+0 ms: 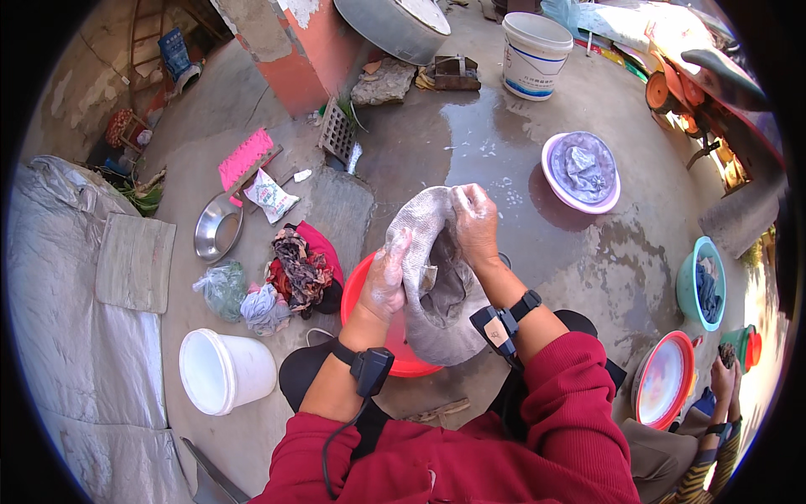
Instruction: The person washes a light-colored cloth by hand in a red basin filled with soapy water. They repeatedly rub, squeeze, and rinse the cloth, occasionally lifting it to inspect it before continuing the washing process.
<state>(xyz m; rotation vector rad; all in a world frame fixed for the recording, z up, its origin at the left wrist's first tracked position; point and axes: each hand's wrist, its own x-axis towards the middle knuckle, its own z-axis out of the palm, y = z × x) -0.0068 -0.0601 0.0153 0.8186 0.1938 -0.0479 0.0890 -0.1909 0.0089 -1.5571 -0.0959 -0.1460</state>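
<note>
A grey fabric hat [441, 340] is stretched between my hands, its hollow inside turned up towards me and a small tag showing within. My left hand [387, 277] grips the near-left part of its rim, with white suds on the thumb and fingers. At the far right of the rim my right hand [475, 223] is closed in a fist on the fabric, suds on its knuckles. Below the hat sits a red plastic basin [359, 283] between my knees, mostly covered by the hat and my arms.
To the left are crumpled clothes [302, 271], a white bucket [228, 372], a metal bowl [218, 227] and a printed packet [271, 195]. A pink basin [549, 157] holds wet purple fabric on the right. Beyond it are a teal basin [686, 277] and another person's hands [723, 384].
</note>
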